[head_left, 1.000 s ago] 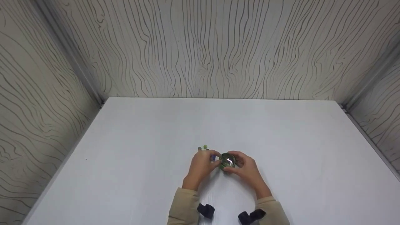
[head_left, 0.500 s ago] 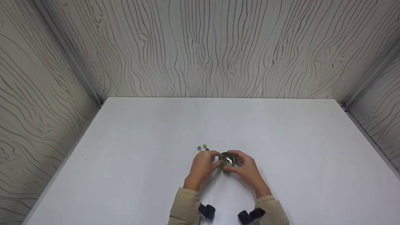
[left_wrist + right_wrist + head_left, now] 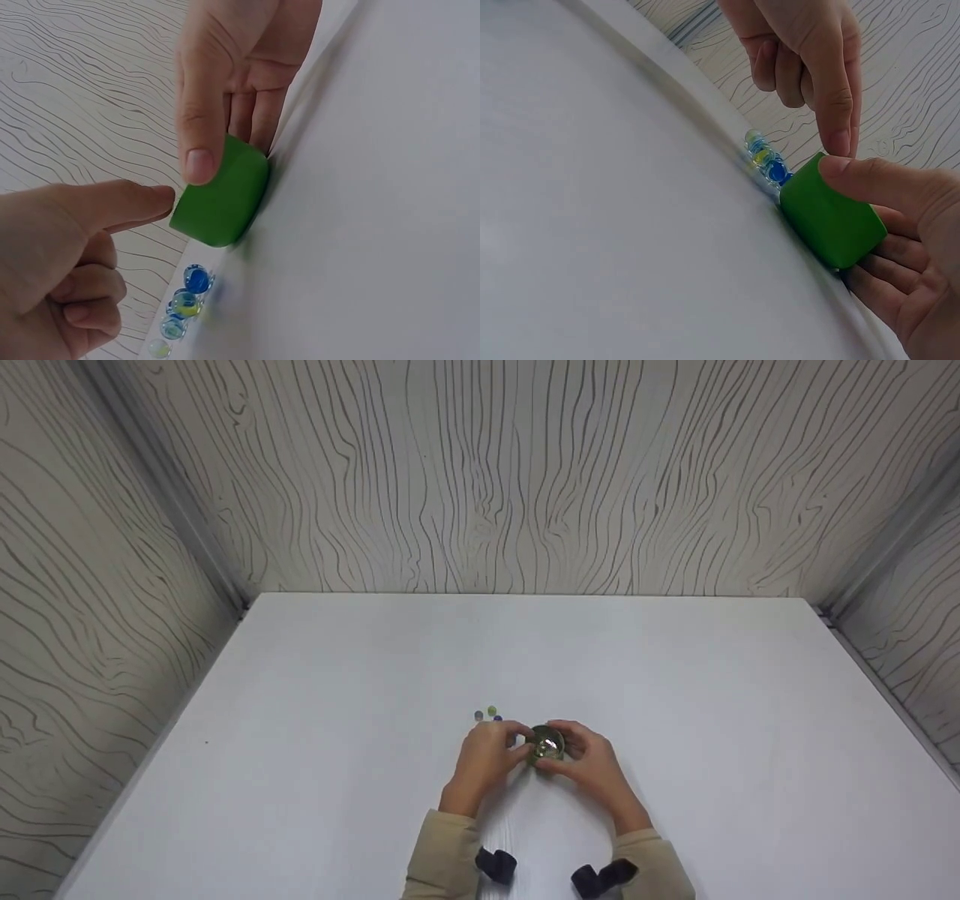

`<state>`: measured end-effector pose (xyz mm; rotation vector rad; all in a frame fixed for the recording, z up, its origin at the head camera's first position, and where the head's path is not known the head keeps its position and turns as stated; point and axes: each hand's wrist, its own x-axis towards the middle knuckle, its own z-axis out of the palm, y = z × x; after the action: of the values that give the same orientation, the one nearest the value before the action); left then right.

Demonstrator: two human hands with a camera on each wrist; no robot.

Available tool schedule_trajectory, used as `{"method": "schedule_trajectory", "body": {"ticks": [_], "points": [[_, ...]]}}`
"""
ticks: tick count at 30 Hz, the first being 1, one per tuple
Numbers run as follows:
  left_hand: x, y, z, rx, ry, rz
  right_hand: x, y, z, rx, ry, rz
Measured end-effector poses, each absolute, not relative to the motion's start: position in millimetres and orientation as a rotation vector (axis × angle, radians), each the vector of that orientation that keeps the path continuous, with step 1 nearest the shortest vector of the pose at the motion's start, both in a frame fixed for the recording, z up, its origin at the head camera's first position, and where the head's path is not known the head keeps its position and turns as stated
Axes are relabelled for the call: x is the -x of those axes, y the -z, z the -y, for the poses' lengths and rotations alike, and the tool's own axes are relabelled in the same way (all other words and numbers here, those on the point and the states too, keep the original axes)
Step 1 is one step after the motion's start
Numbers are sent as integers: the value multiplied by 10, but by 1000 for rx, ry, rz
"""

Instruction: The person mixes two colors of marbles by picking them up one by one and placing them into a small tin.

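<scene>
A small green cup (image 3: 548, 741) stands on the white table, its shiny inside facing up in the head view. My right hand (image 3: 922, 225) holds it, thumb on the near side and fingers behind and under it. From the left, my left hand (image 3: 484, 754) reaches to the cup's rim with thumb and index fingertips, while its other fingers are curled in. Whether those fingertips pinch something I cannot tell. Several clear glass marbles with blue and yellow swirls lie beside the cup, among them a blue marble (image 3: 197, 279) and a yellow-green marble (image 3: 492, 710).
The white table (image 3: 337, 675) spreads out around both hands. Behind it rises a wood-grain patterned wall (image 3: 480, 472), with a similar panel (image 3: 97, 660) at the left. A black wrist mount (image 3: 496, 866) sits at the left sleeve and another black mount (image 3: 604, 879) at the right.
Both hands and the cup stay almost where they were. The shine inside the cup looks slightly different, and a blue marble beyond my left hand shows more plainly than a second ago.
</scene>
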<state>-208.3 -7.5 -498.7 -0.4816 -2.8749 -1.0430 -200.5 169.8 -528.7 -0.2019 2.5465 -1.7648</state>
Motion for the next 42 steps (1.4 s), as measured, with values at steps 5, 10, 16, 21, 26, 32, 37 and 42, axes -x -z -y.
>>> {"method": "schedule_trajectory", "body": {"ticks": [5, 10, 16, 21, 26, 32, 37, 42], "points": [[2091, 4976, 99, 488, 1056, 2842, 1990, 5262, -1695, 208, 1765, -2550], [2097, 4966, 123, 469, 1055, 2833, 1980, 5254, -1680, 197, 1772, -2554], [2098, 4958, 143, 473, 1036, 2817, 1979, 5271, -1687, 189, 1762, -2564], [2101, 4966, 162, 472, 1044, 2788, 1980, 5277, -1689, 167, 1755, -2559], [2105, 4971, 190, 460, 1049, 2778, 1977, 5275, -1686, 169, 1751, -2566], [2114, 4980, 228, 450, 1066, 2753, 1978, 5296, -1683, 161, 1748, -2572], [2121, 4985, 252, 413, 1105, 2747, 1978, 5303, -1682, 171, 1726, -2599], [2128, 4988, 276, 345, 1149, 2754, 1985, 5307, -1680, 172, 1740, -2588]]}}
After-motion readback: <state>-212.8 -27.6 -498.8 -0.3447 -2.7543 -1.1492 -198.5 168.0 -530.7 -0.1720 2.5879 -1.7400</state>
